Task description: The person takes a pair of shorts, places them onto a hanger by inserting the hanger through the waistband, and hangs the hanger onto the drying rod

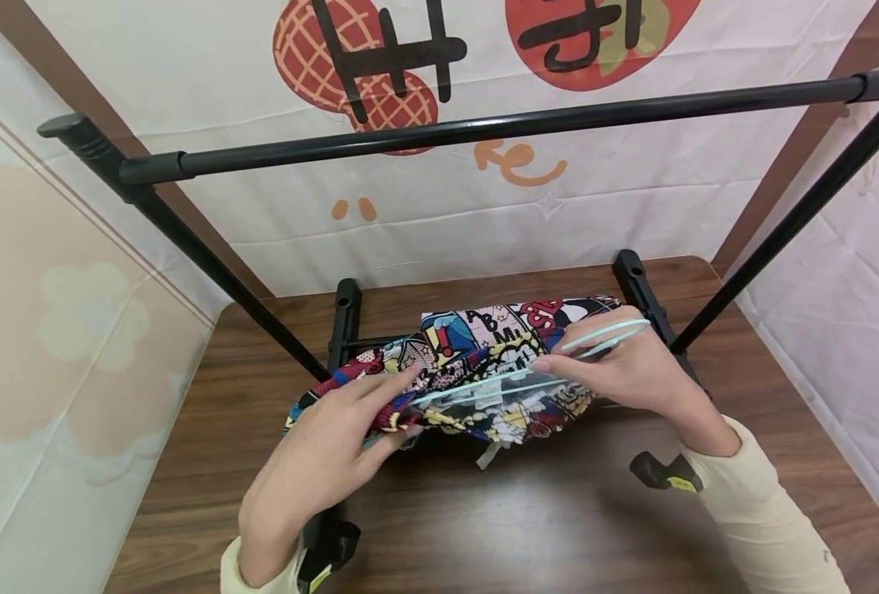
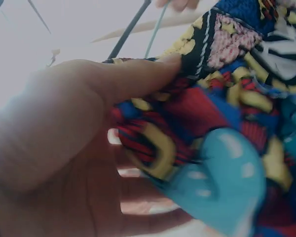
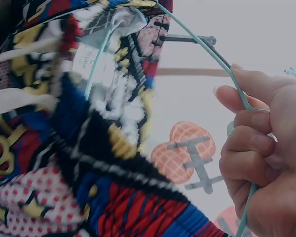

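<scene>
Brightly coloured comic-print shorts (image 1: pixel 454 346) hang bunched between both hands, their gathered waist opening toward me. White drawstring ends (image 3: pixel 19 101) and a white label (image 3: pixel 84 64) show at the waist in the right wrist view. My left hand (image 1: pixel 328 445) pinches the waistband's left end, thumb on one side and fingers on the other (image 2: pixel 89 113). In my right hand (image 1: pixel 625 363) is a thin mint-green wire hanger (image 1: pixel 477 388), gripped by curled fingers (image 3: pixel 246 148). Much of the hanger reaches into the waist opening; its far end is hidden in the cloth.
A black clothes rack (image 1: pixel 514 124) stands over the wooden table (image 1: pixel 499 520), its top bar beyond and above the hands. Its feet (image 1: pixel 346 313) rest on the tabletop. Behind hangs a white printed cloth (image 1: pixel 439 223), with more cloth at both sides.
</scene>
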The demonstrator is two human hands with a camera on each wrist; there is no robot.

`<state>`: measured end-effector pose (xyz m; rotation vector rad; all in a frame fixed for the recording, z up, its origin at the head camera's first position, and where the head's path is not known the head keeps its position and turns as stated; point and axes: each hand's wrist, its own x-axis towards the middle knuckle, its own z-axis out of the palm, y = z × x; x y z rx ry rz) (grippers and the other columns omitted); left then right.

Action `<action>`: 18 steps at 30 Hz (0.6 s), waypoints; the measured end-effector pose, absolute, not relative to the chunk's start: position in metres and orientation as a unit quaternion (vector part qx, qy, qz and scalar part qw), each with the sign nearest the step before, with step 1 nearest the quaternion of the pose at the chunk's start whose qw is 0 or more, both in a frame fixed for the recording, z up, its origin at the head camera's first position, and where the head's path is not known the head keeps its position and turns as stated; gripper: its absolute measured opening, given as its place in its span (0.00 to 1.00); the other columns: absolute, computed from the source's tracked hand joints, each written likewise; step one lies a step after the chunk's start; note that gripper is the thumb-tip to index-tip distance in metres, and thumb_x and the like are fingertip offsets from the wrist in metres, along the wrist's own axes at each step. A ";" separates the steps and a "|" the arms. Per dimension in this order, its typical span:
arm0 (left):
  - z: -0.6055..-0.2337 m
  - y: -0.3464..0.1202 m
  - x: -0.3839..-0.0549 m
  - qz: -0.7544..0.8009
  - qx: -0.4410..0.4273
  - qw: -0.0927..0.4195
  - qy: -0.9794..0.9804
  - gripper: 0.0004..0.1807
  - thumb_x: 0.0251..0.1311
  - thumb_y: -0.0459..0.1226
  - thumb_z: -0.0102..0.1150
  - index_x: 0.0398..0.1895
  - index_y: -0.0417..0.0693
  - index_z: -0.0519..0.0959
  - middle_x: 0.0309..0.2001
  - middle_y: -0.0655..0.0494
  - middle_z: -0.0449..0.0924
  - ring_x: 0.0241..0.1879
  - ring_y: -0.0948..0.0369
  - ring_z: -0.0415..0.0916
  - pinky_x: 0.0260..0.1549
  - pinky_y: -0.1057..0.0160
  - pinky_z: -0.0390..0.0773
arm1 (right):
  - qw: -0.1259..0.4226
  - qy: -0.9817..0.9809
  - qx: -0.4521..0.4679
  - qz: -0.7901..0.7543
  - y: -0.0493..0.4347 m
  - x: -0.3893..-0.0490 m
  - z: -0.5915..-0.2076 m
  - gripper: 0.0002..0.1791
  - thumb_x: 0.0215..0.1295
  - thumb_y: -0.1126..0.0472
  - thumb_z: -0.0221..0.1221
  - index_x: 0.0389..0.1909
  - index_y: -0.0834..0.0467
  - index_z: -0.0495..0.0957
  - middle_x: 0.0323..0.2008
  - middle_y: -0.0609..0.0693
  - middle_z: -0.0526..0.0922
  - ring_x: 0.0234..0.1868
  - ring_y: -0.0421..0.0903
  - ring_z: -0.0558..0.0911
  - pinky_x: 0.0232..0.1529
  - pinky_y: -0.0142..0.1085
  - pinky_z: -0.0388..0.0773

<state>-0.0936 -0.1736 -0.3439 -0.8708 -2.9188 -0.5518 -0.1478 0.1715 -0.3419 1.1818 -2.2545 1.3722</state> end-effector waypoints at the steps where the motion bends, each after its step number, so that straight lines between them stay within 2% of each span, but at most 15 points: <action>1: -0.345 -0.169 -0.094 -0.183 -0.287 0.018 -0.940 0.36 0.70 0.45 0.68 0.79 0.66 0.67 0.65 0.54 0.82 0.49 0.60 0.86 0.49 0.55 0.87 | 0.123 -0.770 0.409 0.474 0.170 -0.147 -0.342 0.17 0.56 0.72 0.74 0.27 0.43 0.89 0.17 0.35 0.78 0.17 0.30 0.65 0.19 0.26 0.58; 2: -0.347 -0.165 -0.094 -0.191 -0.296 0.009 -0.936 0.34 0.70 0.45 0.67 0.78 0.65 0.68 0.65 0.55 0.82 0.49 0.60 0.87 0.49 0.55 0.87 | 0.123 -0.766 0.416 0.474 0.169 -0.147 -0.342 0.17 0.56 0.71 0.75 0.26 0.43 0.88 0.17 0.35 0.78 0.17 0.29 0.65 0.18 0.26 0.58; 4: -0.352 -0.155 -0.095 -0.205 -0.310 -0.009 -0.928 0.31 0.72 0.49 0.65 0.76 0.64 0.71 0.65 0.56 0.83 0.57 0.59 0.86 0.55 0.52 0.86 | 0.115 -0.762 0.425 0.475 0.165 -0.146 -0.343 0.17 0.57 0.69 0.75 0.25 0.42 0.86 0.17 0.35 0.78 0.17 0.28 0.65 0.18 0.25 0.59; 7: -0.357 -0.146 -0.096 -0.225 -0.316 -0.033 -0.921 0.28 0.73 0.48 0.63 0.75 0.62 0.72 0.64 0.57 0.84 0.57 0.61 0.86 0.57 0.52 0.85 | 0.104 -0.762 0.426 0.476 0.161 -0.145 -0.345 0.16 0.57 0.68 0.76 0.24 0.42 0.84 0.17 0.34 0.78 0.17 0.27 0.66 0.17 0.23 0.60; 9: -0.360 -0.144 -0.097 -0.243 -0.322 -0.043 -0.914 0.26 0.75 0.48 0.62 0.73 0.61 0.74 0.60 0.60 0.86 0.50 0.65 0.85 0.55 0.55 0.86 | 0.103 -0.768 0.421 0.473 0.162 -0.144 -0.346 0.16 0.57 0.67 0.76 0.24 0.43 0.84 0.17 0.34 0.77 0.17 0.26 0.66 0.17 0.23 0.60; 12: -0.361 -0.146 -0.102 -0.280 -0.332 -0.064 -0.898 0.23 0.78 0.49 0.57 0.72 0.62 0.74 0.43 0.66 0.87 0.33 0.72 0.80 0.44 0.64 0.84 | 0.113 -0.777 0.413 0.461 0.165 -0.145 -0.345 0.13 0.56 0.67 0.76 0.26 0.44 0.88 0.20 0.34 0.81 0.17 0.26 0.68 0.18 0.23 0.63; 15: -0.364 -0.149 -0.106 -0.312 -0.332 -0.092 -0.886 0.21 0.80 0.52 0.52 0.70 0.66 0.75 0.28 0.69 0.74 0.21 0.74 0.68 0.31 0.69 0.75 | 0.128 -0.786 0.416 0.439 0.171 -0.145 -0.343 0.08 0.60 0.64 0.75 0.31 0.46 0.91 0.26 0.34 0.85 0.19 0.27 0.70 0.20 0.24 0.65; 18: -0.366 -0.155 -0.109 -0.329 -0.312 -0.114 -0.884 0.20 0.79 0.55 0.50 0.69 0.68 0.76 0.24 0.69 0.67 0.17 0.73 0.64 0.25 0.69 0.69 | 0.147 -0.782 0.439 0.418 0.182 -0.147 -0.340 0.09 0.60 0.65 0.75 0.39 0.49 0.91 0.33 0.37 0.88 0.24 0.29 0.75 0.25 0.25 0.71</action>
